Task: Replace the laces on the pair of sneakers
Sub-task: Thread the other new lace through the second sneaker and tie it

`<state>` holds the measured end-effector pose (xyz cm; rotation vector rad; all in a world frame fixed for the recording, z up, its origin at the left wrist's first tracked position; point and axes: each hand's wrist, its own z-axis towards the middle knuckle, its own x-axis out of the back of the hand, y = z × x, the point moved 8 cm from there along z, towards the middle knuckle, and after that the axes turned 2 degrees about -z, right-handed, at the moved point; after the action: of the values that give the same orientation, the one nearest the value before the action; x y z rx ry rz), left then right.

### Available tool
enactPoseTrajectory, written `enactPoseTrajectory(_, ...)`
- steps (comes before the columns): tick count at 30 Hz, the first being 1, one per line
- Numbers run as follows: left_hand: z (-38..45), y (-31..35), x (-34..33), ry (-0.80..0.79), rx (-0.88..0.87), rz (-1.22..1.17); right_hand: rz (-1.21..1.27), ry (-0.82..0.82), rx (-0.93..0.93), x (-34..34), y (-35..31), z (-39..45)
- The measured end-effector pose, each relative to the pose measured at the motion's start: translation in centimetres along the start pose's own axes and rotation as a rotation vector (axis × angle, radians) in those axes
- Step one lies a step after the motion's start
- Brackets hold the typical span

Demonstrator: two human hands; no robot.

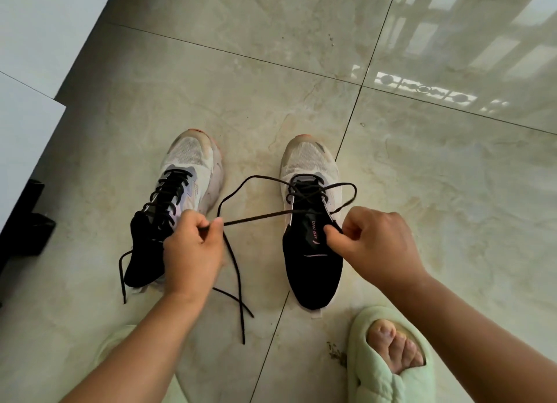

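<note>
Two white-and-black sneakers stand on the tiled floor, toes pointing away. The left sneaker [184, 191] is laced with a black lace up to its collar, and its loose ends trail on the floor. The right sneaker [310, 221] has a black lace [256, 218] threaded only through its lower eyelets. My left hand [193, 252] pinches one strand of that lace, pulled taut to the left; the rest of the strand hangs down to the floor. My right hand [376, 246] pinches the other strand at the right sneaker's tongue, where a loop arches over the shoe.
A pale green slipper with a foot in it [388, 357] stands near the right sneaker's heel, and another green slipper [120, 342] lies partly under my left forearm. A dark object [27, 221] sits at the left edge beside a white surface [24, 125]. Small crumbs [336, 353] lie on the tiles.
</note>
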<state>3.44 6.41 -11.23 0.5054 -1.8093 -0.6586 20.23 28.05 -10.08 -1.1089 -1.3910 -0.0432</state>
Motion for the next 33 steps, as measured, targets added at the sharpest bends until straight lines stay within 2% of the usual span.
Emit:
enactPoseTrajectory(2,0.1,0.0,0.1,-0.054,0.009,0.132,0.078,0.008,-0.017,0.0,0.1,0.0)
enactPoseTrajectory(5,-0.5,2.7,-0.1,-0.056,-0.112,0.282,0.249,0.016,-0.108,-0.3,1.0,-0.2)
enactPoseTrajectory(7,-1.3,5.8,-0.5,-0.036,-0.273,0.255,0.336,0.007,-0.174,-0.7,1.7,-0.3)
enactPoseTrajectory(10,-3.6,10.5,-3.0,-0.096,-0.602,0.279,0.384,-0.02,-0.207,-1.0,2.0,-0.3)
enactPoseTrajectory(12,-4.7,12.0,-5.3,-0.139,-0.689,0.375,0.404,-0.024,-0.207,-0.9,2.0,-0.2)
enactPoseTrajectory(17,-4.8,12.9,-7.3,-0.162,-0.672,0.398,0.378,0.005,-0.208,-0.7,1.9,-0.1)
enactPoseTrajectory(28,-3.4,9.6,-0.9,-0.009,-0.567,0.305,0.214,0.086,-0.228,-0.1,0.9,-0.3)
enactPoseTrajectory(31,-3.7,8.8,-1.1,-0.077,-0.56,0.236,0.209,0.094,-0.249,-0.1,0.9,-0.5)
enactPoseTrajectory(33,-3.5,7.8,-1.6,-0.168,-0.466,0.206,0.195,0.063,-0.224,-0.3,0.7,-0.3)
